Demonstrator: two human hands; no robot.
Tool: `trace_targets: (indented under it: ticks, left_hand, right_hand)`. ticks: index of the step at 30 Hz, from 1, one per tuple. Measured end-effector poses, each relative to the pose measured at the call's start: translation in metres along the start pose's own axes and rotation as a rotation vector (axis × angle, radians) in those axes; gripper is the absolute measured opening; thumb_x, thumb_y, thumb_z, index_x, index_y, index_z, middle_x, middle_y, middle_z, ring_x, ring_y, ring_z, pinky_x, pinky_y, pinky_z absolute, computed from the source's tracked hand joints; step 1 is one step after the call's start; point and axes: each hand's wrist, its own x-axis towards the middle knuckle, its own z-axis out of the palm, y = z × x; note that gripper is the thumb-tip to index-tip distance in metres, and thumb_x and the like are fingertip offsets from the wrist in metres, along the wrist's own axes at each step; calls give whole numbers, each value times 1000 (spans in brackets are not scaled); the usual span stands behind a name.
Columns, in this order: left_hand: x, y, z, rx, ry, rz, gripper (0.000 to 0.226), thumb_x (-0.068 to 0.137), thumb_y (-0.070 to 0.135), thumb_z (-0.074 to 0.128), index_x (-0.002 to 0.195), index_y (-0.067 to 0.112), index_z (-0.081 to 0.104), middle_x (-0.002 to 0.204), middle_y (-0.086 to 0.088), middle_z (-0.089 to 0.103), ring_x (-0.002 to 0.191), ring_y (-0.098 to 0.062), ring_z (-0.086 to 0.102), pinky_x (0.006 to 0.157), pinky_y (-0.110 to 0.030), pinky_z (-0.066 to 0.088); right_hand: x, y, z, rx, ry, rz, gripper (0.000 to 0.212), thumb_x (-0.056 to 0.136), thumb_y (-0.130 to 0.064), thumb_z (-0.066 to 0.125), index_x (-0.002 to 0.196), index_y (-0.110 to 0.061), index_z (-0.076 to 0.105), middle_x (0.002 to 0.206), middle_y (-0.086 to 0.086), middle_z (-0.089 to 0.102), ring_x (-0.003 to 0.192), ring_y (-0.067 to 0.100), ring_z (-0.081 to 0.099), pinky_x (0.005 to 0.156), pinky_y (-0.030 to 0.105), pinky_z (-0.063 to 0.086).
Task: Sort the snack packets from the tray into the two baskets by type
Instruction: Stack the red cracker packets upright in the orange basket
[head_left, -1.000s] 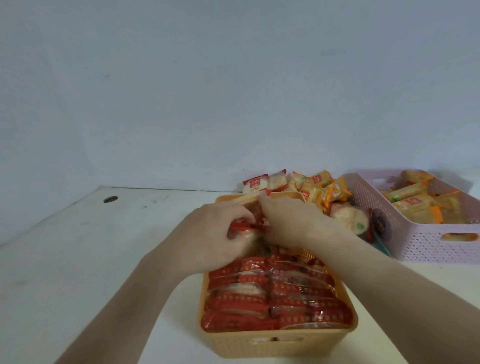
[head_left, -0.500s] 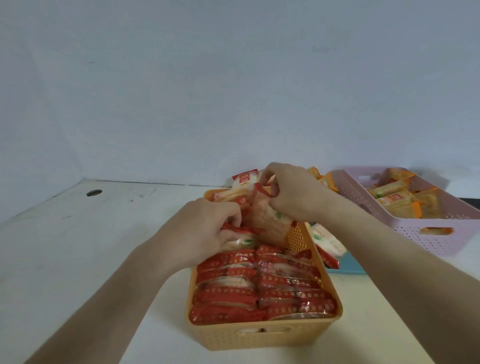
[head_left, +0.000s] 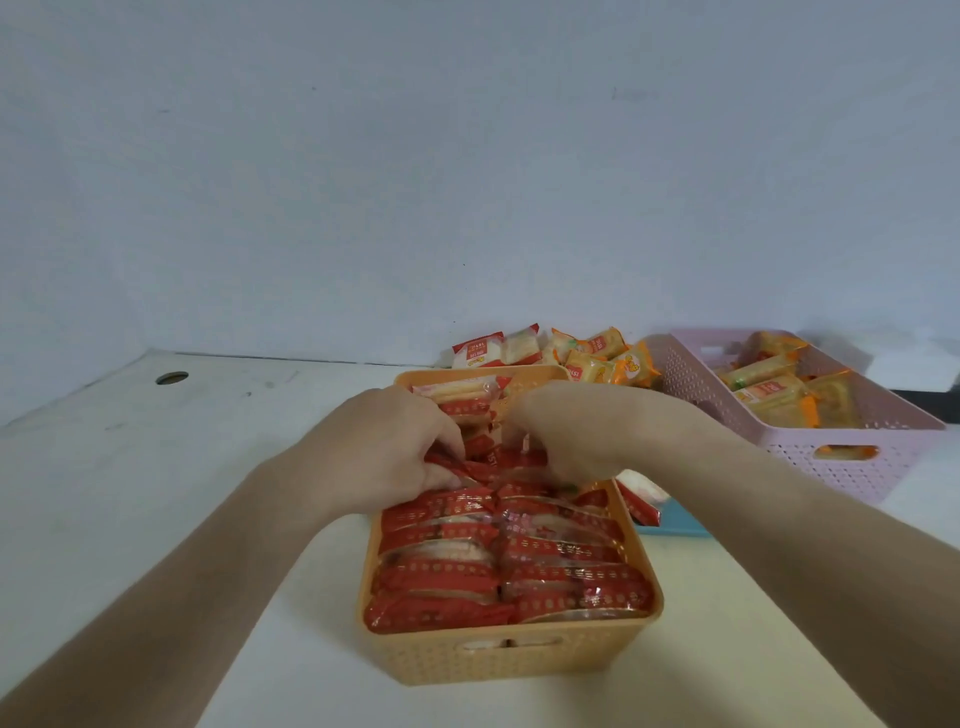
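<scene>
At the centre of the frame the left hand (head_left: 387, 452) is curled, fingertips pressed down on the red snack packets (head_left: 498, 551) in the orange basket (head_left: 511, 657). The right hand (head_left: 566, 434) bends in from the other side, fingers tucked among the same packets; it seems to be pinching one, though the wrapper it holds is hidden under the knuckles.

The step looks like seating a packet into the standing rows. It would go best if the left hand holds the row back to keep a slot open while the right slides the packet in upright, so the neighbours do not topple.

Behind the basket, at upper centre, mixed red and orange packets (head_left: 566, 356) still lie piled on the blue tray (head_left: 675, 522). At the right stands the pink basket (head_left: 852, 457) with orange packets inside. All rests on a scuffed white table (head_left: 156, 467) with a cable hole at the left, against a plain pale wall (head_left: 467, 156).
</scene>
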Motion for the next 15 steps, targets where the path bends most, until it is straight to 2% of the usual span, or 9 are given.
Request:
trace_targets:
  ticks: [2, 6, 11, 13, 15]
  left_hand:
    - [-1, 0, 0, 28, 20, -15, 26, 85, 51, 62, 106, 38, 69, 99, 17, 67, 90, -8, 57, 79, -28, 47]
    - [-2, 3, 1, 113, 7, -26, 27, 89, 53, 54, 104, 35, 69, 94, 12, 70, 88, -12, 61, 75, -31, 49]
    - [-3, 3, -1, 9, -149, -13, 23, 95, 35, 51, 110, 35, 69, 105, 15, 67, 97, -8, 59, 86, -32, 50]
    - [-3, 2, -3, -29, -186, -19, 26, 97, 32, 49, 116, 35, 67, 114, 15, 65, 103, -8, 57, 90, -31, 48]
    - [-4, 1, -4, -42, -177, -24, 28, 97, 31, 48, 117, 35, 67, 116, 14, 63, 103, -7, 55, 89, -26, 46]
  right_hand:
    - [-1, -1, 1, -30, 16, 15, 41, 89, -6, 56, 126, -24, 60, 103, -6, 62, 97, 20, 61, 82, 31, 54]
    - [-2, -3, 10, -138, 172, 16, 38, 84, -5, 55, 116, -23, 63, 105, 1, 65, 94, 26, 63, 77, 41, 57]
    - [-4, -5, 19, -247, 315, 49, 24, 86, -5, 51, 104, -19, 59, 97, 3, 63, 91, 28, 63, 66, 37, 52]
    - [-3, -3, 22, -249, 316, 49, 27, 87, -5, 51, 107, -22, 60, 98, 1, 64, 92, 26, 63, 66, 36, 51]
    - [-3, 5, 19, -149, 197, 18, 34, 89, -8, 53, 116, -27, 62, 109, -3, 67, 99, 21, 62, 78, 35, 54]
